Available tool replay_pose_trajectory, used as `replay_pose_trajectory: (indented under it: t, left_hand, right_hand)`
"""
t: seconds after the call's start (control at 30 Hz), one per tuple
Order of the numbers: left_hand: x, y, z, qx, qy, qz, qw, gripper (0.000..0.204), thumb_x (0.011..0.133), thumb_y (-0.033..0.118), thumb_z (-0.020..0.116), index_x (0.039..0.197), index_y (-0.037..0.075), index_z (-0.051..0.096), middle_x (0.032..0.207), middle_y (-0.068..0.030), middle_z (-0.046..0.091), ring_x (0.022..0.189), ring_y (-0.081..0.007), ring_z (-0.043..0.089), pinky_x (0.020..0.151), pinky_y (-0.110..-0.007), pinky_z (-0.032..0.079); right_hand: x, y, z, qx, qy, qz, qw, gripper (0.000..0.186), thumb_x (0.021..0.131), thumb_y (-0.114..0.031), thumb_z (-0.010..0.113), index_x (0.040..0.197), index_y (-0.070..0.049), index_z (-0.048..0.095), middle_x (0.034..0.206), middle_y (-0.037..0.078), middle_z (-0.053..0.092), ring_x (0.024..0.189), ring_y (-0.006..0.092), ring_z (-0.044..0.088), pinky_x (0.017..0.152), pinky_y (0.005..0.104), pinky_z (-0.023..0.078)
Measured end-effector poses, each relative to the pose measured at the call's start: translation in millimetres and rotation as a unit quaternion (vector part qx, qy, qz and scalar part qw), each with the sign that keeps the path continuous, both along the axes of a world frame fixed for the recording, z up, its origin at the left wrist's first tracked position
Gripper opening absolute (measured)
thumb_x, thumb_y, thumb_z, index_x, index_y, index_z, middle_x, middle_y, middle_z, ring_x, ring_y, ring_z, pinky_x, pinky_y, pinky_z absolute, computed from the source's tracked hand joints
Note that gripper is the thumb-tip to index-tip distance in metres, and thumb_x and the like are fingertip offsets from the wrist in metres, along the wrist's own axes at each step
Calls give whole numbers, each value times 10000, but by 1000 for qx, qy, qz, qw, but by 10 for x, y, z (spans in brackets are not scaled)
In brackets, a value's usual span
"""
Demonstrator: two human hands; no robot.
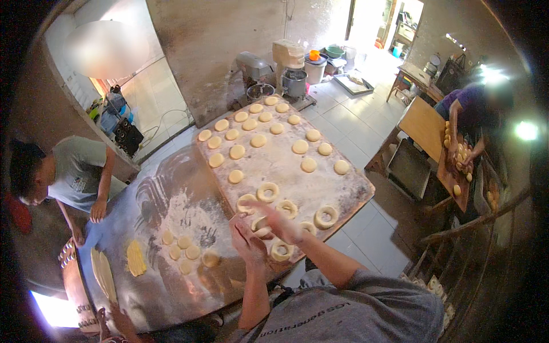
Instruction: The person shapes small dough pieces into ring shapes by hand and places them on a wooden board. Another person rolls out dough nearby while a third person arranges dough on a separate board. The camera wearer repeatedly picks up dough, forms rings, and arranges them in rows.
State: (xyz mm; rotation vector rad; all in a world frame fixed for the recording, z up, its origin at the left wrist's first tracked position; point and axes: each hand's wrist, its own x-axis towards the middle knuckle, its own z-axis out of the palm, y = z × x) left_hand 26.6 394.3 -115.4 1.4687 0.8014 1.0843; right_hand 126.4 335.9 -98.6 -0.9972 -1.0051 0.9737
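A pale dough ring (261, 226) is between my hands, above the near edge of a floured board (274, 154). My left hand (248, 239) is curled against the ring's side and grips it. Across its top reaches my right hand (279, 222), fingers stretched out and smeared by motion. More dough rings lie around them, among them one (267, 192) beyond my hands, one (326, 217) to the right and one (281, 250) just below. Several uncut dough rounds (237, 152) cover the far part of the board.
Left of the board, a floured metal table (171, 286) holds small dough rounds (184, 242), a yellow strip (136, 258) and a long dough piece (103, 274). A person (80, 177) stands at its left; another's hands (117, 320) show below. At right, a person (469, 114) handles dough over a wooden table (420, 126).
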Motion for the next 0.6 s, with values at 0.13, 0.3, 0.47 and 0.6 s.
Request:
replay_pose_trajectory:
  t: [0.13,0.3,0.47,0.6]
  left_hand:
    - [500,-289,-94,22,57,-73,995,354,1034,290,360,1130,13,558,988,-161,625,883,-262,625,774,-381,485]
    - [1000,-761,176,108,122,-132,978,350,1021,312,386,1167,55,573,948,-208,662,765,-366,649,714,-423,501]
    - [1415,-1121,152,111,180,-183,960,381,1016,385,351,1107,88,572,812,-214,663,702,-449,623,642,-515,474]
    - [1650,-1337,187,115,217,-229,942,344,1011,395,359,1143,97,468,718,-229,636,700,-459,620,617,-544,455]
  right_hand:
    - [442,-378,-149,-49,-14,-116,992,436,980,-434,425,1232,-81,469,901,53,601,720,133,574,717,290,493]
    - [971,-922,-400,150,283,70,945,459,984,-357,459,1365,-105,416,923,42,604,823,117,564,772,295,478]
    - [1178,-1393,119,-90,221,-205,949,457,1005,-351,400,1413,-147,377,815,7,580,652,114,539,645,274,460]
    - [1496,-1617,-203,-128,14,-260,957,591,957,-511,383,1404,-124,388,1133,70,574,743,105,555,812,261,485]
